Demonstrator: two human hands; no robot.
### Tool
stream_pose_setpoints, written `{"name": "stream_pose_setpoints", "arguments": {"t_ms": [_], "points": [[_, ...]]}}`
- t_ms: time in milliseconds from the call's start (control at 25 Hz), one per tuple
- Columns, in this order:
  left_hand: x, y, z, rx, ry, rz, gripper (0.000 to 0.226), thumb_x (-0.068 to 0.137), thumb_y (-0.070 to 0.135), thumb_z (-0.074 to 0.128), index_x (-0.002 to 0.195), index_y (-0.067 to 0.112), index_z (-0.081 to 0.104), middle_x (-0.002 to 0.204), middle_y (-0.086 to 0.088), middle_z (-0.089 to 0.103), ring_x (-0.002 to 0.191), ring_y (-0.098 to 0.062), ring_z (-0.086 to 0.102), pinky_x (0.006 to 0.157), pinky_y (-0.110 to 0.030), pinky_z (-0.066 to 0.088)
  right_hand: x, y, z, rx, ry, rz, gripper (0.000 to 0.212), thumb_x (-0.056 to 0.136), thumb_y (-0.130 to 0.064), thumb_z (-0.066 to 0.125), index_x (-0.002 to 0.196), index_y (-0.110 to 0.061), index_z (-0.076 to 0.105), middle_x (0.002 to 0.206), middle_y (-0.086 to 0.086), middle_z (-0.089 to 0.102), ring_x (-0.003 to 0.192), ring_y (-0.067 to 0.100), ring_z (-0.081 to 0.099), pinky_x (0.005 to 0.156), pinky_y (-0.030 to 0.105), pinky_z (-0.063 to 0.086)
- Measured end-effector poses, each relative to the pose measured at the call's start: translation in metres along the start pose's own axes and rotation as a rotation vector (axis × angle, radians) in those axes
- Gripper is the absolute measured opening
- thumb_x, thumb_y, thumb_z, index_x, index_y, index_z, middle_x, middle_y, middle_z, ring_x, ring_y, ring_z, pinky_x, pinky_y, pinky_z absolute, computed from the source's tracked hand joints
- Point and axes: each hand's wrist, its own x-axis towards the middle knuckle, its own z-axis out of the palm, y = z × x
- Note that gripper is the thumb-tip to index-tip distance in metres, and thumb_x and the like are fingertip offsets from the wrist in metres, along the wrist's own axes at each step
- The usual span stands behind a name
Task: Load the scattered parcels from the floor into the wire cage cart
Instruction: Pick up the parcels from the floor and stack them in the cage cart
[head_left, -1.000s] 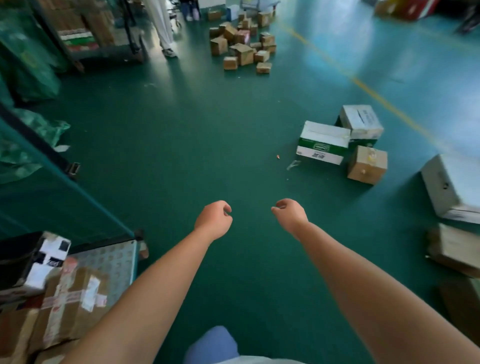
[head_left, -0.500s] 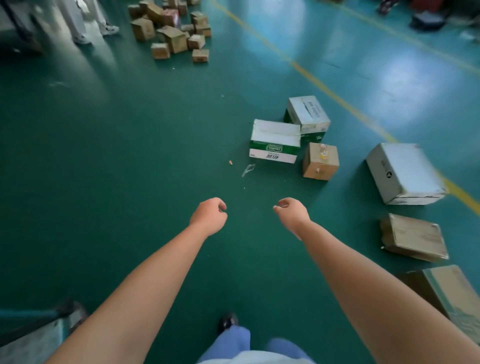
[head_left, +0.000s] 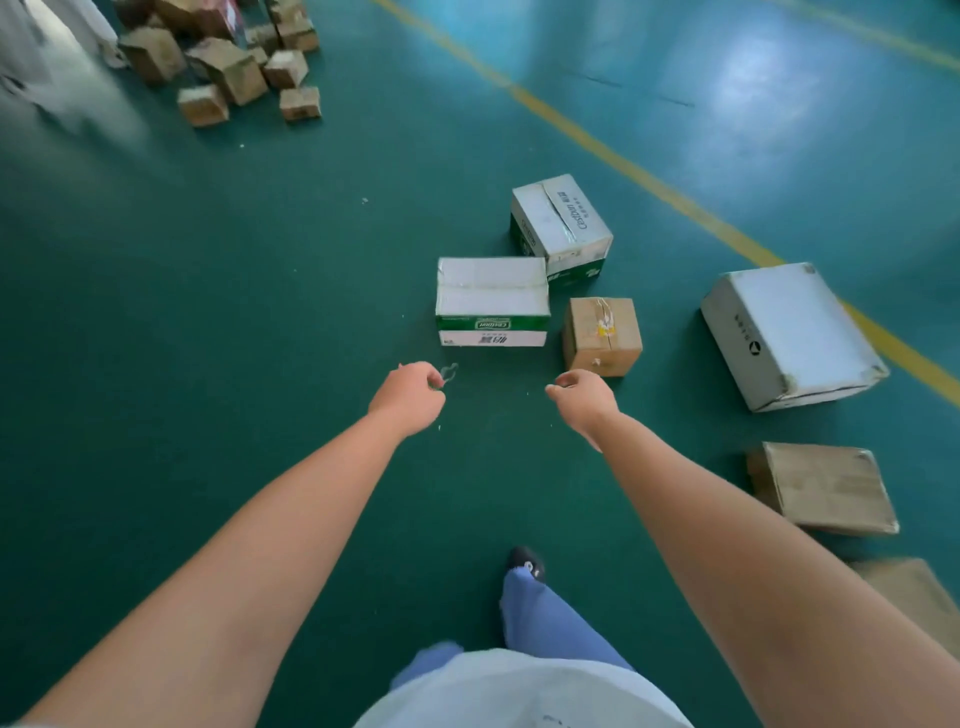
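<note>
Several parcels lie on the green floor ahead. A white-and-green carton (head_left: 491, 301) sits closest, just beyond my hands. A second white-and-green carton (head_left: 558, 226) stands behind it, and a small brown box (head_left: 602, 335) is at its right. Further right lie a large white box (head_left: 789, 335), tilted, and a flat brown parcel (head_left: 823, 486). My left hand (head_left: 408, 397) and my right hand (head_left: 584, 400) reach forward side by side with fingers loosely curled, holding nothing. The wire cage cart is out of view.
A heap of small brown boxes (head_left: 228, 67) lies at the far left, beside another person's legs (head_left: 98, 26). A yellow floor line (head_left: 623, 166) runs diagonally behind the parcels. Another brown box (head_left: 914, 597) sits at the lower right edge. My foot (head_left: 524, 564) steps forward.
The view has swung right and forward, away from the cart and its parcels at the left. The cartons are now closer to my hands. Both hands stay loosely curled and hold nothing.
</note>
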Motion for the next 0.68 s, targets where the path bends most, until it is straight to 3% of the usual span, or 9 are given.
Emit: {"name": "stream_pose_setpoints", "arguments": {"t_ms": [160, 320, 480, 680], "points": [[0.082, 0.043, -0.016, -0.004, -0.006, -0.037, 0.017, 0.091, 0.014, 0.048, 0.103, 0.023, 0.057, 0.11, 0.0, 0.058, 0.096, -0.022, 0.057, 0.086, -0.035, 0.05, 0.094, -0.043, -0.041, -0.044, -0.011, -0.018, 0.041, 0.097, -0.023, 0.05, 0.134, -0.007, 0.052, 0.133, 0.011, 0.056, 0.121, 0.028, 0.052, 0.102, 0.034, 0.041], [0.176, 0.069, -0.033, -0.014, -0.034, -0.071, 0.024, 0.091, 0.013, 0.048, 0.112, 0.02, 0.058, 0.112, 0.002, 0.056, 0.098, -0.021, 0.056, 0.085, -0.032, 0.048, 0.186, -0.082, -0.057, -0.058, -0.052, -0.005, 0.041, 0.097, -0.023, 0.051, 0.134, -0.007, 0.051, 0.134, 0.01, 0.056, 0.12, 0.028, 0.053, 0.101, 0.035, 0.043], [0.297, 0.089, -0.044, -0.038, -0.06, -0.069, 0.018, 0.091, 0.013, 0.049, 0.105, 0.021, 0.056, 0.114, -0.001, 0.057, 0.086, -0.025, 0.06, 0.083, -0.036, 0.053, 0.286, -0.116, -0.072, -0.061, -0.039, 0.043, 0.041, 0.096, -0.022, 0.051, 0.134, -0.006, 0.052, 0.133, 0.01, 0.056, 0.114, 0.026, 0.055, 0.09, 0.028, 0.042], [0.413, 0.114, -0.052, -0.035, -0.128, -0.133, 0.026, 0.09, 0.014, 0.05, 0.114, 0.017, 0.06, 0.12, -0.003, 0.058, 0.098, -0.022, 0.057, 0.083, -0.033, 0.051, 0.389, -0.147, -0.082, -0.091, -0.086, 0.137, 0.044, 0.097, -0.023, 0.05, 0.138, -0.007, 0.048, 0.138, 0.01, 0.053, 0.124, 0.027, 0.051, 0.101, 0.032, 0.039]]}}
